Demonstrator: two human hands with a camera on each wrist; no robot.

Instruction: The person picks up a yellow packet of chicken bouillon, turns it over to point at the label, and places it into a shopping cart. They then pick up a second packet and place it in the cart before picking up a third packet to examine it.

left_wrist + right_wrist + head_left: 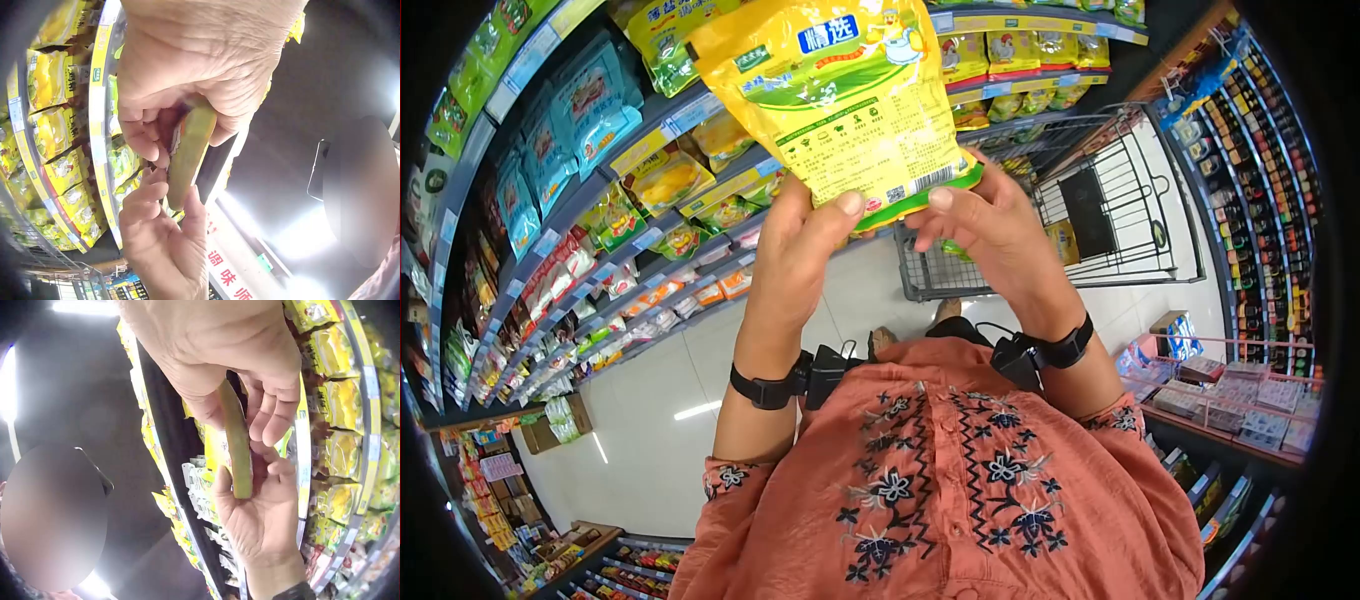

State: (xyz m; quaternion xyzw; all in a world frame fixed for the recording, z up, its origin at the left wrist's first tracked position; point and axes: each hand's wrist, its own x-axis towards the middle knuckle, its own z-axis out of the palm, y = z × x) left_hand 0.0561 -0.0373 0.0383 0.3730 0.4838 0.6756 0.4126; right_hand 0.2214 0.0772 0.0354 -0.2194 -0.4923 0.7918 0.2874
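Observation:
I hold a yellow and green snack packet (850,100) up in front of me, its printed back with a barcode facing me. My left hand (830,215) pinches its lower left corner, thumb on the front and fingers behind. My right hand (960,215) pinches the lower right corner the same way. In the left wrist view the packet's bottom edge (187,156) shows end-on between the left hand (181,119) and the right hand (162,244). The right wrist view shows the same edge (237,444) under my right hand (250,406), with the left hand (262,519) below.
Shelves of yellow, green and blue packets (600,200) run along the left. A wire shopping cart (1100,210) stands just beyond my hands. Bottles fill the shelves on the right (1260,180), and a bin of small packs (1240,400) sits at lower right. White floor lies below.

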